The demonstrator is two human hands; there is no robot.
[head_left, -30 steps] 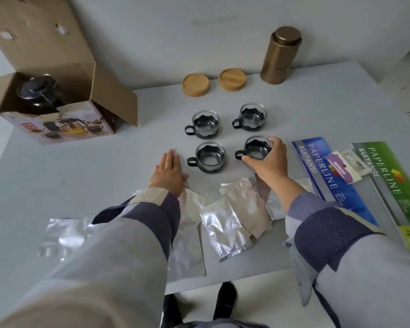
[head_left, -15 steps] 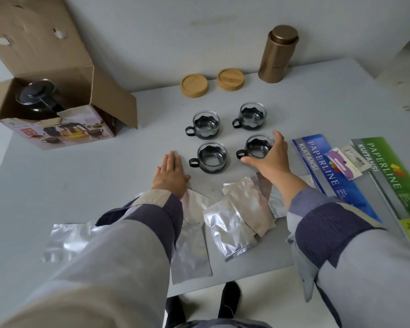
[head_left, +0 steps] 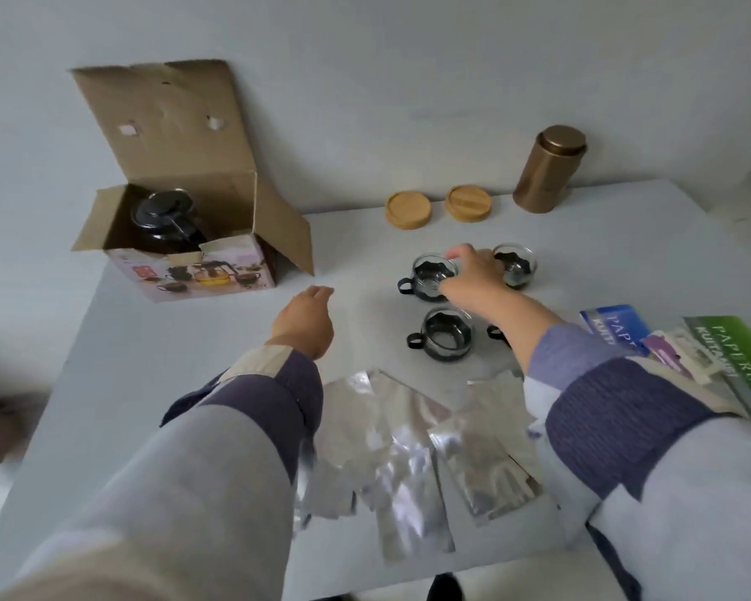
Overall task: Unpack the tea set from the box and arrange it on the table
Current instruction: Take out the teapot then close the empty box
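Observation:
Glass tea cups in black holders stand mid-table: far-left cup (head_left: 426,277), far-right cup (head_left: 517,264), near-left cup (head_left: 445,337). A fourth is mostly hidden under my right forearm; only its handle (head_left: 495,332) shows. My right hand (head_left: 473,277) reaches over them, thumb and fingers closed on the far-left cup's rim. My left hand (head_left: 306,318) hovers above the table with fingers apart, holding nothing, pointing toward the open cardboard box (head_left: 191,273) at the far left. A dark teapot (head_left: 165,219) sits inside the box.
Two round wooden coasters (head_left: 408,209) (head_left: 469,203) and a bronze canister (head_left: 548,169) stand by the back wall. Silver foil bags (head_left: 386,448) lie near the front edge. Blue booklet (head_left: 616,327) and green booklet (head_left: 738,362) lie at the right.
My right hand left the near-right cup and reached forward onto the far-left cup. My left hand lifted off the table and moved toward the box. The view tilted up and left.

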